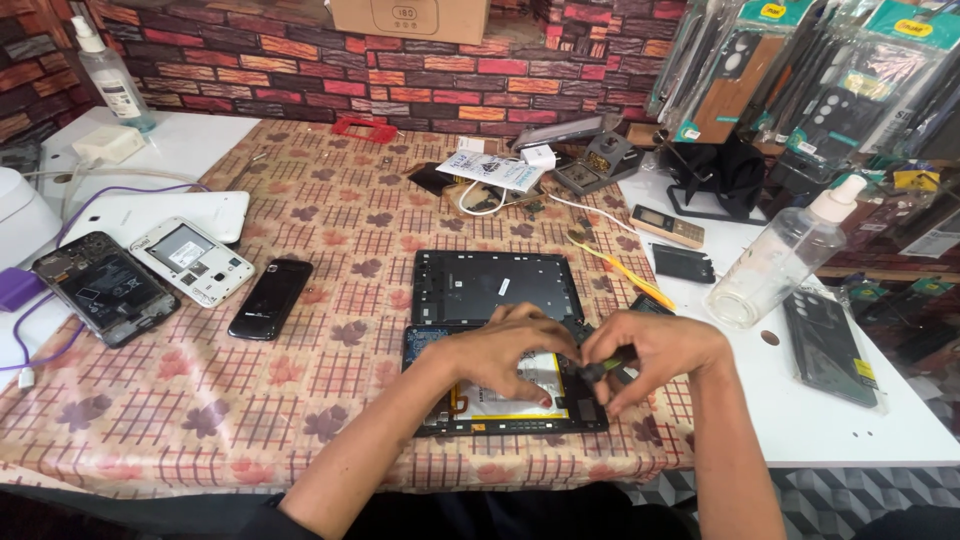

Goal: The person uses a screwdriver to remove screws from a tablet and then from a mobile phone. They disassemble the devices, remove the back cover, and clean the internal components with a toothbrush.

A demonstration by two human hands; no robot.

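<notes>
Here, the opened black tablet with its white battery and blue circuit board exposed [500, 385] lies on the checked, leaf-printed tablecloth [330, 200], at its near edge. The left hand [505, 355] rests on that tablet, fingers curled narrow and pressing down over the battery; it grips nothing that I can make out. The right hand [650, 360], at the tablet's right edge, is pinched closed on a small dark tool with a green band [600, 368], its tip aimed at the tablet's right side.

Risk, as I judge it: the tip works very close to the battery, and a slip could gouge the soft cell or scrape the board. If the left hand eases off, the tablet could skid on the cloth.

Counting outward from the tablet: one detached black back frame [497, 285] touching its far edge; one glossy black phone [270, 298] to its left; further left two opened phones, one white [190, 260] and one dark [105, 287]; one white tablet shell [155, 212] beyond those; two clear plastic bottles, one to the tablet's right [785, 260] and one at the far left corner [112, 75]; one yellow pry stick [625, 270] to the right
</notes>
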